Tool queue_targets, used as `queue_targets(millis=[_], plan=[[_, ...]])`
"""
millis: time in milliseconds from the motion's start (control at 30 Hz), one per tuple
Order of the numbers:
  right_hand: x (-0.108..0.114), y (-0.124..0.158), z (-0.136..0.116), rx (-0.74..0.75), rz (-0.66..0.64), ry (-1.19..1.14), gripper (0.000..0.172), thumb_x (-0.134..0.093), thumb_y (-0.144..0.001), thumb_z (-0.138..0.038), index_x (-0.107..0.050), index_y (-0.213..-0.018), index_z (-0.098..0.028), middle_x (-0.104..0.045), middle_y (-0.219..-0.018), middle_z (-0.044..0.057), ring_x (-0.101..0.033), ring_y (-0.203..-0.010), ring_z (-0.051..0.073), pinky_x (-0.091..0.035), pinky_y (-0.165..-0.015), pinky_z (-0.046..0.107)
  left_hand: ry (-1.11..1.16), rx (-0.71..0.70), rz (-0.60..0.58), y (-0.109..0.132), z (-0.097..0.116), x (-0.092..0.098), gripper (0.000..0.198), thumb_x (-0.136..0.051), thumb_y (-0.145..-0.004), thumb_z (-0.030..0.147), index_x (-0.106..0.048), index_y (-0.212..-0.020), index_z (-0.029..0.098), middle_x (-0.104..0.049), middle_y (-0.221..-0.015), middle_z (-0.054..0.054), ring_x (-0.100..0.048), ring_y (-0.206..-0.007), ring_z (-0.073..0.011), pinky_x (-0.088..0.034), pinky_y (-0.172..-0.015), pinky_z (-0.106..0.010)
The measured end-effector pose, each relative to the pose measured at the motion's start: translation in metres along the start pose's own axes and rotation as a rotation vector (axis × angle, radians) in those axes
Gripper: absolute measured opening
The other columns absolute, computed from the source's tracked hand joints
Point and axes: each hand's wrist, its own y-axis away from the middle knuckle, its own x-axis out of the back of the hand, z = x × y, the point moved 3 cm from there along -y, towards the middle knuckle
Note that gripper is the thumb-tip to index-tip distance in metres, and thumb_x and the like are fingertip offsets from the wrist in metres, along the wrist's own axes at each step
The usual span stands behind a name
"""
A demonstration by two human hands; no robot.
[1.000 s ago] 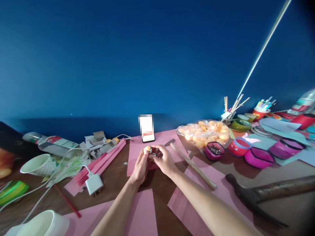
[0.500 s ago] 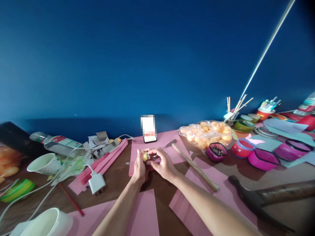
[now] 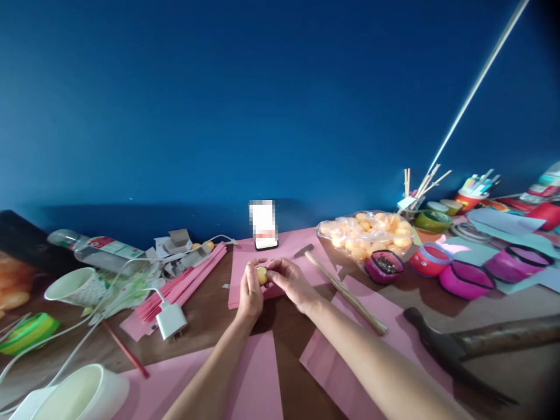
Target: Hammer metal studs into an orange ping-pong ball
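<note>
A small orange ball point(image 3: 262, 275) sits between my two hands over a pink paper sheet point(image 3: 245, 262). My left hand point(image 3: 250, 294) pinches it from the left with curled fingers. My right hand point(image 3: 289, 281) closes on it from the right and hides whatever else lies in its palm. A phone point(image 3: 263, 225) stands just behind the hands against the blue wall. A small hammer with a wooden handle point(image 3: 345, 293) lies to the right of my right hand.
A bag of orange balls point(image 3: 367, 233), pink and red bowls point(image 3: 466, 279) and paper sheets crowd the right. A big dark hammer point(image 3: 464, 344) lies at the front right. White cups point(image 3: 74, 287), a charger point(image 3: 170, 319), a bottle point(image 3: 100, 248) and pink strips fill the left.
The dark shiny piece seen by the ball in my right hand is now covered by the fingers. Both hands stay together over the pink sheet.
</note>
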Motion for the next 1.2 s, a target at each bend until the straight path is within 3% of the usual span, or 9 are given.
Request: queue_targets(millis=[300, 633, 767, 900, 1000, 1200], plan=[[0.0, 0.0, -0.007, -0.006, 0.052, -0.03, 0.02, -0.062, -0.075, -0.035, -0.059, -0.087, -0.019, -0.059, -0.074, -0.001, -0.056, -0.066, 0.011, -0.047, -0.066, 0.027, -0.101, -0.03, -0.052, 0.006, 0.011, -0.002, 0.044, -0.024, -0.088, 0.046, -0.05, -0.109, 0.018, -0.056, -0.078, -0.003, -0.052, -0.064, -0.0144, -0.044, -0.064, -0.029], [0.007, -0.002, -0.007, 0.076, 0.036, 0.097, 0.024, -0.064, -0.073, -0.037, -0.06, -0.086, -0.017, -0.058, -0.066, -0.001, -0.053, -0.058, 0.011, -0.047, -0.059, 0.027, 0.211, 0.05, -0.142, 0.009, 0.011, -0.003, 0.036, -0.048, -0.083, 0.035, -0.049, -0.114, 0.018, -0.058, -0.079, -0.004, -0.053, -0.066, -0.0139, -0.045, -0.069, -0.029], [0.007, -0.002, -0.008, 0.077, 0.093, 0.092, 0.025, -0.062, -0.074, -0.038, -0.061, -0.089, -0.017, -0.063, -0.079, 0.002, -0.057, -0.065, 0.012, -0.05, -0.064, 0.028, 0.344, 0.108, -0.124, 0.006, 0.006, -0.007, 0.04, -0.048, -0.083, 0.034, -0.044, -0.121, 0.022, -0.059, -0.091, -0.005, -0.058, -0.078, -0.0154, -0.046, -0.076, -0.032], [0.009, -0.002, -0.008, 0.098, 0.135, 0.135, 0.029, -0.059, -0.077, -0.035, -0.06, -0.101, -0.018, -0.064, -0.095, 0.006, -0.061, -0.078, 0.015, -0.052, -0.072, 0.031, 0.422, 0.16, -0.141, 0.004, 0.0, -0.011, 0.041, -0.053, -0.08, 0.033, -0.049, -0.118, 0.018, -0.06, -0.1, -0.008, -0.057, -0.094, -0.0203, -0.043, -0.085, -0.036], [0.011, -0.002, -0.007, 0.127, 0.115, 0.207, 0.028, -0.059, -0.078, -0.034, -0.06, -0.101, -0.018, -0.062, -0.104, 0.007, -0.061, -0.082, 0.016, -0.052, -0.074, 0.033, 0.377, 0.128, -0.147, 0.005, 0.0, -0.01, 0.039, -0.052, -0.08, 0.033, -0.051, -0.116, 0.016, -0.061, -0.101, -0.009, -0.058, -0.094, -0.0197, -0.042, -0.087, -0.035], [0.008, -0.002, -0.007, 0.156, 0.099, 0.238, 0.028, -0.063, -0.074, -0.035, -0.061, -0.096, -0.019, -0.063, -0.1, 0.006, -0.061, -0.083, 0.017, -0.053, -0.073, 0.031, 0.29, 0.069, -0.166, 0.008, 0.008, -0.011, 0.037, -0.046, -0.083, 0.036, -0.051, -0.114, 0.017, -0.062, -0.098, -0.009, -0.058, -0.091, -0.0194, -0.043, -0.085, -0.034]])
